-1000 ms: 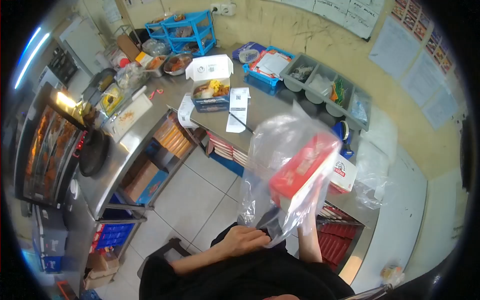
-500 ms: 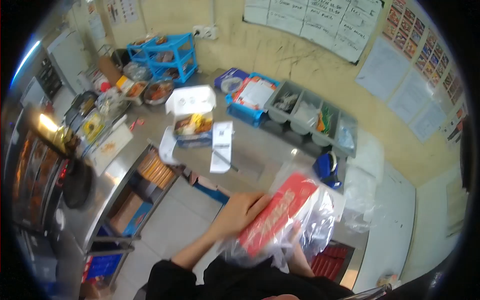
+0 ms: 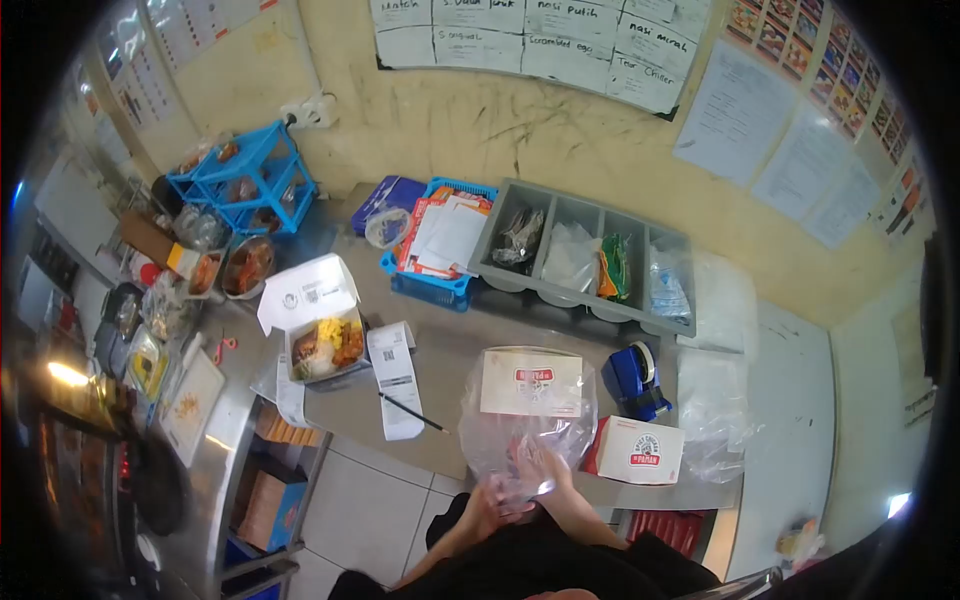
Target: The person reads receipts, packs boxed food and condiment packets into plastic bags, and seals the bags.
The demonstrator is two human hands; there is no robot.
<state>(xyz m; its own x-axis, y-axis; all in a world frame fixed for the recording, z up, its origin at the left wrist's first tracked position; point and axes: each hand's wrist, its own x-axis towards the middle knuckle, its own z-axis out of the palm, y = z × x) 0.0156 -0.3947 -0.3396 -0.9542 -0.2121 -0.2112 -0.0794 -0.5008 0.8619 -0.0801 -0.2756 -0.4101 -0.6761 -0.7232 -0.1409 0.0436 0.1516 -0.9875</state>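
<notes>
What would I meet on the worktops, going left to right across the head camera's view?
Cutting board → open food box → printed receipt → bagged box → unbagged box → clear plastic.

Glossy plastic bag [image 3: 482,436] (thin, crinkled), smooth cardboard box [image 3: 531,382], shiny metal counter [image 3: 450,362], matt plastic organiser [image 3: 640,268]

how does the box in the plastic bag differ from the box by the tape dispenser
The bagged box sits inside a clear plastic bag; the unbagged box has no bag around it. In this view, the bagged box's logo is upside down, while the unbagged box's reads upright. Both are closed, with white tops bearing a similar logo partly in red.
</notes>
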